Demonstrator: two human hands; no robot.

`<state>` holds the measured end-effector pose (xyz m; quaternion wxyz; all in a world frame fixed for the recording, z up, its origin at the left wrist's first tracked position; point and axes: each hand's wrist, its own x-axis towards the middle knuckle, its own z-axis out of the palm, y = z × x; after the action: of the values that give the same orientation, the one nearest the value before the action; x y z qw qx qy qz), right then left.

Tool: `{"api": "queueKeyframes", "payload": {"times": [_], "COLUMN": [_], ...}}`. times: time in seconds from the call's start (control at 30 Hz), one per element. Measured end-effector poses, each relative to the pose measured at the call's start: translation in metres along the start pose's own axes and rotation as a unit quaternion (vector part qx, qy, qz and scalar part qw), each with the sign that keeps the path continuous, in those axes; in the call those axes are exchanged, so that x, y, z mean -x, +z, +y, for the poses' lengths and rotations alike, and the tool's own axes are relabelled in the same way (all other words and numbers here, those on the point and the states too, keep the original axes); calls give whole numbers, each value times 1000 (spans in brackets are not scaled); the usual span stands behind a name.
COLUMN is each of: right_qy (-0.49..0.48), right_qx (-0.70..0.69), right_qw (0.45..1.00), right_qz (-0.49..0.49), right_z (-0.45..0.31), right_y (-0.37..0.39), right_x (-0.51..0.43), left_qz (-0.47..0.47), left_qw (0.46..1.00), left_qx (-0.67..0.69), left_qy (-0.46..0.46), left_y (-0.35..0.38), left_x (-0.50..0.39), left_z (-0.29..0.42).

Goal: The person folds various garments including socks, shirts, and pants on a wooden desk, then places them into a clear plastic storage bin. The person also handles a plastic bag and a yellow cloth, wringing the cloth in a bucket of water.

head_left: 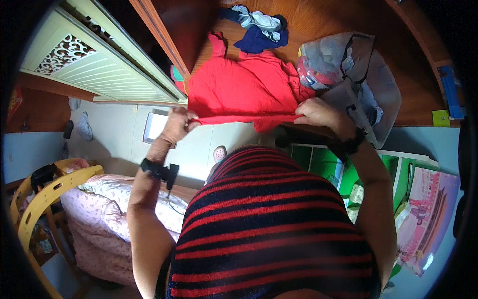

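Note:
A red cloth garment (242, 88) is spread over a brown wooden surface, its near edge stretched between my hands. My left hand (179, 124) pinches the left end of that edge. At the opposite end, the fingers of my right hand (320, 114) grip the red fabric. The near edge hangs slightly past the front of the wooden surface (302, 15), and a loose flap droops near the middle. Beyond the garment lie a dark blue cloth (257, 39) and a bunched grey-and-white cloth (261, 21).
A clear plastic bag of clothes (321, 59) and a translucent plastic bin (384, 97) stand on the right. Cream louvred doors (112, 71) are at the left. Below are a bed (97, 231) with a yellow rail (48, 198) and a green-lined drawer unit (373, 168).

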<state>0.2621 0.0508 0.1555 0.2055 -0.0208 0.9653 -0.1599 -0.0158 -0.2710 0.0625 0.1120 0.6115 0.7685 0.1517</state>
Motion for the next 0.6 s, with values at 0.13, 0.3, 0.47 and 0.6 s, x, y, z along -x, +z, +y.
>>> {"api": "queueKeyframes", "payload": {"times": [0.13,0.3,0.47,0.6], "right_qy": [24,74,60,-72], "right_qx": [-42,-87,-305,-350], "right_qw": [999,993,900,874], "right_qz": [-21,26,305,329], "right_z": [16,24,-6,-38], "right_y": [52,55,39,43], "right_x": [-13,-16,-48,-73], "left_qz": [29,-40,30,-16], "left_qw": [998,991,912,831], "left_qx": [55,-17,363,555], "left_qy": [-27,-128,-191,36], "left_y": [58,67,41,-7], "left_x": [5,4,-32,-82], "left_z": [-8,-11,34,116]}}
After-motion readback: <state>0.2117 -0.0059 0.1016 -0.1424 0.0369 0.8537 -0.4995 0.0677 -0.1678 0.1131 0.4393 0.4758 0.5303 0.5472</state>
